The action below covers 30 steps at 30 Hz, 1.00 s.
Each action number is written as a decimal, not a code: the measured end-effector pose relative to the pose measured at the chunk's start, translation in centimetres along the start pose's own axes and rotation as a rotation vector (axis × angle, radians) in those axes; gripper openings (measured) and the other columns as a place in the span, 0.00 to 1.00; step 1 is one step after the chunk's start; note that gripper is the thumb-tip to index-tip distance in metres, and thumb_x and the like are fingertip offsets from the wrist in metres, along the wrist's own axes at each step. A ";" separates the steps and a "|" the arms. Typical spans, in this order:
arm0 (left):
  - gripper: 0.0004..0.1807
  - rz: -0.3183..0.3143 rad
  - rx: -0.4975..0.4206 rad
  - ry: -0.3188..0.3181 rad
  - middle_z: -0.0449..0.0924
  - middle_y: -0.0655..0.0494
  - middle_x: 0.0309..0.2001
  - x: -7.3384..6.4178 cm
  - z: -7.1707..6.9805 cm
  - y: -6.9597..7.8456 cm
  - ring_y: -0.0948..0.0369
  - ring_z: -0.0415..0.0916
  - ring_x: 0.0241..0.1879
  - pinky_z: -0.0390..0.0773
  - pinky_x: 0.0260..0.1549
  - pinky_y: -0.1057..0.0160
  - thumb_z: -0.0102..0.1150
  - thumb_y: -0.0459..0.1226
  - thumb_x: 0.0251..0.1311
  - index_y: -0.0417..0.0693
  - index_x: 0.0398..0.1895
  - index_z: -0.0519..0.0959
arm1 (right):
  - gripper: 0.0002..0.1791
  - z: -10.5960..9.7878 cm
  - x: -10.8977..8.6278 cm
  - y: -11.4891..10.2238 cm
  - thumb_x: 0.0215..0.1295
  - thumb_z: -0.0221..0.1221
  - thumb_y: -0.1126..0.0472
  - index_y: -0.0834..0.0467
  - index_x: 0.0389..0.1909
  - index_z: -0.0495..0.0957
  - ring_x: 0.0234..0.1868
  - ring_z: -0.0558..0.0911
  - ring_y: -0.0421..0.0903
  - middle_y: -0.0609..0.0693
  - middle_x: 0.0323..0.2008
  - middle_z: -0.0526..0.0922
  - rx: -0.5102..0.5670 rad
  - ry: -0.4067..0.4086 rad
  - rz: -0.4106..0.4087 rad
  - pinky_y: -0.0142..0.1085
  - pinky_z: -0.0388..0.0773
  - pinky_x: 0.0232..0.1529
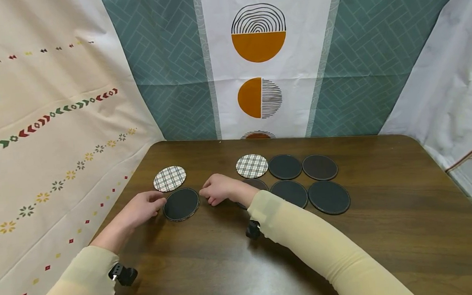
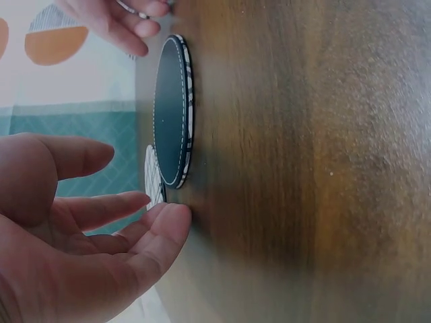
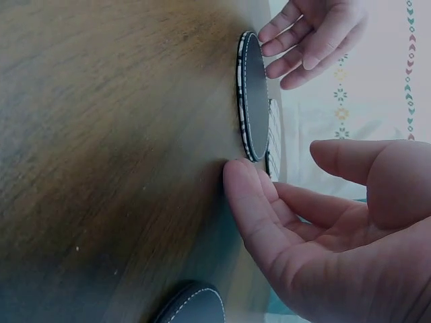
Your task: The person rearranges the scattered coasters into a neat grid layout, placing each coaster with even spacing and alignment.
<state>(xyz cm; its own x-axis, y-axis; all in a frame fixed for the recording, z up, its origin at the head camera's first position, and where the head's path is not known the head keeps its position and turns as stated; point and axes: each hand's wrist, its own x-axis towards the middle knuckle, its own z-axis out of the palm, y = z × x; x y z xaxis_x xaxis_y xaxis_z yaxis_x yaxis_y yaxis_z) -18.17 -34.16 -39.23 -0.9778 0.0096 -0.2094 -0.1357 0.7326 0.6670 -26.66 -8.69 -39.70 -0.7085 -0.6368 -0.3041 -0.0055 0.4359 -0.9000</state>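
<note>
A round black coaster [image 1: 181,204] with pale stitching lies flat between the two hands; its edge shows a light-and-dark pattern in the left wrist view. My left hand [image 1: 143,206] is at its left side, fingers loosely bent and holding nothing. At the opposite side is my right hand [image 1: 221,188], its fingertips low over the table and close to the coaster's rim, likewise with nothing in its grasp. Whether any fingertip touches the rim, I cannot tell. Just behind this coaster lies a white plaid coaster [image 1: 170,178].
To the right, two rows of coasters lie close together: one plaid coaster [image 1: 252,166] and several dark ones, such as the front right coaster [image 1: 329,197]. My right forearm partly covers one. The brown wooden table [image 1: 389,228] ends at hanging cloths [image 1: 173,78] behind and on both sides.
</note>
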 end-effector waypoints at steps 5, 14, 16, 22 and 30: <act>0.26 0.008 0.000 0.002 0.76 0.33 0.58 0.0 0.2 0.1 0.48 0.82 0.47 0.79 0.48 0.51 0.51 0.40 0.74 0.28 0.66 0.70 | 0.21 0.4 0.3 0.1 0.74 0.57 0.63 0.72 0.61 0.75 0.49 0.84 0.60 0.67 0.51 0.81 0.013 0.008 0.011 0.46 0.82 0.49; 0.26 0.002 -0.001 -0.005 0.76 0.33 0.57 0.2 0.5 0.2 0.49 0.81 0.47 0.78 0.47 0.52 0.52 0.40 0.74 0.28 0.65 0.70 | 0.17 0.7 0.8 0.2 0.73 0.58 0.63 0.70 0.55 0.80 0.43 0.85 0.55 0.64 0.48 0.82 -0.003 0.028 0.022 0.43 0.83 0.46; 0.26 -0.001 -0.006 -0.006 0.76 0.33 0.58 0.2 0.6 0.3 0.49 0.81 0.47 0.78 0.47 0.52 0.52 0.40 0.74 0.29 0.65 0.71 | 0.16 0.7 0.8 0.2 0.73 0.58 0.63 0.70 0.54 0.80 0.41 0.85 0.54 0.65 0.47 0.82 -0.007 0.032 0.024 0.43 0.84 0.45; 0.26 -0.010 -0.014 -0.020 0.73 0.32 0.62 0.3 0.7 0.3 0.48 0.81 0.50 0.78 0.50 0.50 0.51 0.41 0.74 0.29 0.67 0.69 | 0.16 1.0 0.8 0.0 0.73 0.58 0.63 0.72 0.53 0.80 0.40 0.84 0.54 0.65 0.47 0.82 -0.013 0.017 0.024 0.44 0.83 0.47; 0.26 -0.034 -0.032 -0.028 0.72 0.32 0.62 0.4 0.8 0.4 0.50 0.81 0.50 0.77 0.52 0.51 0.51 0.41 0.75 0.31 0.68 0.69 | 0.15 1.4 0.8 -0.1 0.72 0.59 0.63 0.71 0.51 0.81 0.38 0.84 0.53 0.64 0.45 0.83 -0.015 0.021 0.040 0.43 0.83 0.46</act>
<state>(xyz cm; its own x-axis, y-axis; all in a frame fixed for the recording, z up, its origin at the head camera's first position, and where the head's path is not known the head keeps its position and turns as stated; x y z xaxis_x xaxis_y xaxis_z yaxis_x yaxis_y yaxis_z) -18.47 -33.32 -39.65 -0.9677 0.0050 -0.2520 -0.1738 0.7108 0.6816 -26.24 -10.17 -40.31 -0.7228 -0.6053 -0.3335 0.0127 0.4708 -0.8821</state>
